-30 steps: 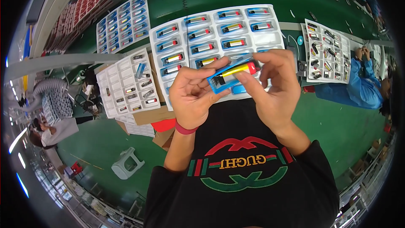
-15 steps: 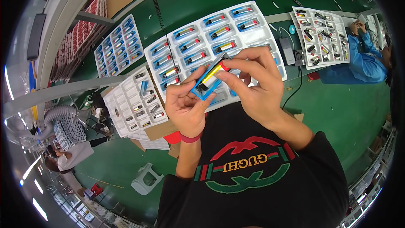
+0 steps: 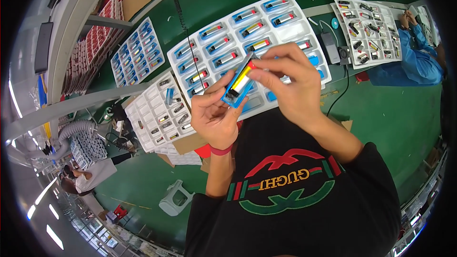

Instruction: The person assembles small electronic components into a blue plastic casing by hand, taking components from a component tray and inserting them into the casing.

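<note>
My left hand (image 3: pixel 215 120) grips a narrow blue plastic case (image 3: pixel 243 91) between thumb and fingers, tilted above a white tray. Inside the case lies a yellow battery cell (image 3: pixel 242 78) with a red end and black parts at its lower end. The thumb and fingers of my right hand (image 3: pixel 299 84) close on the red end, at the upper part of the case. Beneath my hands the white moulded tray (image 3: pixel 288 34) holds rows of similar blue cases with cells inside. My hands hide part of its near side.
Another tray of blue cases (image 3: pixel 138 54) lies at the left. A white tray with loose dark parts (image 3: pixel 151 113) sits nearer. At the right are a grey power adapter (image 3: pixel 329 47) and a tray of cells (image 3: pixel 376 33), beside a blue-sleeved person (image 3: pixel 419 62). A coiled cord (image 3: pixel 180 14) hangs ahead.
The view has shifted slightly, so the scene sits a little further right. My hands keep the same hold on the case and cell, with the case turned slightly steeper.
</note>
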A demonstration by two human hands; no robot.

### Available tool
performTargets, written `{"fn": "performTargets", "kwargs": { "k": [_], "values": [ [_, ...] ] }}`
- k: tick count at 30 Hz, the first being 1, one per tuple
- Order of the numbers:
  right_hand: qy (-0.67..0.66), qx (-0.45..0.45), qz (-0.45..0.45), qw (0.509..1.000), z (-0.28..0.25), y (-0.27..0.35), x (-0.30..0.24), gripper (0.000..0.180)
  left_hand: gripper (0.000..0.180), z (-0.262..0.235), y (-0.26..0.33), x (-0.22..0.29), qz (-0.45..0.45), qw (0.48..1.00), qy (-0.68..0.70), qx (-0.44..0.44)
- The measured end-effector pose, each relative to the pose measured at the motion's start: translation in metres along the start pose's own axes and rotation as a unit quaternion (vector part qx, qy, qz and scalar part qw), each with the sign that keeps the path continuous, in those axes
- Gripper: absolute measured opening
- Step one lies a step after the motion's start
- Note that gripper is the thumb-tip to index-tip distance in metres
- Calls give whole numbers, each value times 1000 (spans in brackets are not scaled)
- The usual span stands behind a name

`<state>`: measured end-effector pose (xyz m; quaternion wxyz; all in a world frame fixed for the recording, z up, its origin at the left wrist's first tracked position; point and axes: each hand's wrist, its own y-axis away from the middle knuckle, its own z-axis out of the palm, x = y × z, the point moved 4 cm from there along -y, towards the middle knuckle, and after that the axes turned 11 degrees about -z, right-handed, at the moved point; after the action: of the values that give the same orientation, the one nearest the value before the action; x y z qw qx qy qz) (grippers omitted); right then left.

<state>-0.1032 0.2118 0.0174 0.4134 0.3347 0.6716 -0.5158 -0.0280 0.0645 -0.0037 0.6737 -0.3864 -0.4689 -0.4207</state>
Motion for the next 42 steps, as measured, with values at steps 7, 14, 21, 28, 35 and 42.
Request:
{"fn": "performTargets", "kwargs": {
  "k": [7,14,21,28,35,42],
  "values": [
    [-42,31,-38,998,6,7,2,21,40,1,-3,6,46,998,-30,-20],
    [-53,70,-120,989,5,-1,-7,21,39,5,-6,19,39,996,-77,-8],
    [-171,78,67,980,-6,-10,-21,34,42,2,-5,21,37,999,-32,-23],
    [-105,32,-39,993,-13,-7,-35,33,42,4,-6,21,31,998,42,-34],
    [-55,15,-80,995,-11,-4,-35,33,39,9,-4,23,14,998,38,-50],
    [-16,-4,-100,995,-6,-1,-32,32,34,11,-2,23,12,997,38,-69]
  ]
}}
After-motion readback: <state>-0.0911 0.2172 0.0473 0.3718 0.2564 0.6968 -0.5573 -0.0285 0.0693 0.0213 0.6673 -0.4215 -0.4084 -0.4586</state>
